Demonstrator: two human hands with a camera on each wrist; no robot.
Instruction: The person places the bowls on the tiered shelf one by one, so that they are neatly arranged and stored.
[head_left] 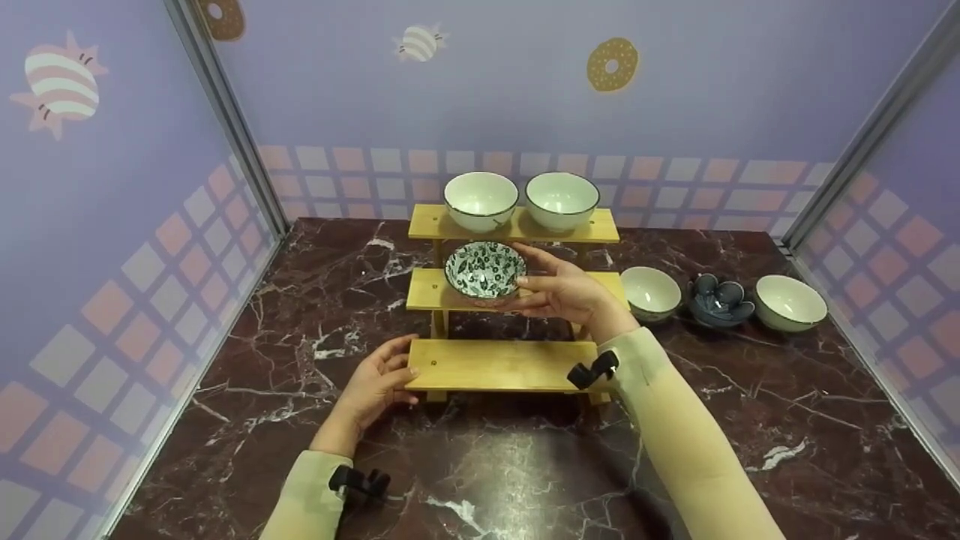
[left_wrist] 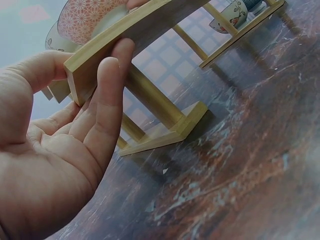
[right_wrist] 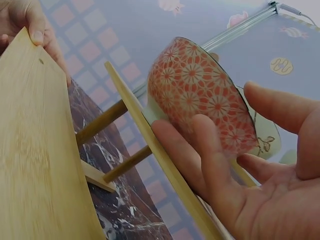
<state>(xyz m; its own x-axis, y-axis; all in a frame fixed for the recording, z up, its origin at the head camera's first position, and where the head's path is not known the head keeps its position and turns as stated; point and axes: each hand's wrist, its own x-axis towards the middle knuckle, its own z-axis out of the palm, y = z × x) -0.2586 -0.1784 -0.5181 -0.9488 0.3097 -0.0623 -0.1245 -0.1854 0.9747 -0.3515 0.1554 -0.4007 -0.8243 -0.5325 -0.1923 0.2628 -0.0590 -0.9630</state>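
A small bowl (head_left: 484,268) with a dark floral pattern inside is at the left part of the wooden rack's middle step (head_left: 420,294). Its outside shows red flower shapes in the right wrist view. My right hand (head_left: 564,291) holds this bowl from the right, thumb by the rim and fingers along its side and underneath. My left hand (head_left: 376,384) grips the left end of the bottom step (head_left: 502,365), thumb on top and fingers below, as the left wrist view also shows. Whether the bowl's base touches the step is hard to tell.
On the top step (head_left: 424,223) stand two white bowls with dark rims, a left one (head_left: 481,201) and a right one (head_left: 562,200). Right of the rack are a pale bowl (head_left: 651,293), a dark bowl (head_left: 718,309) containing several small dark pieces, and another pale bowl (head_left: 790,303).
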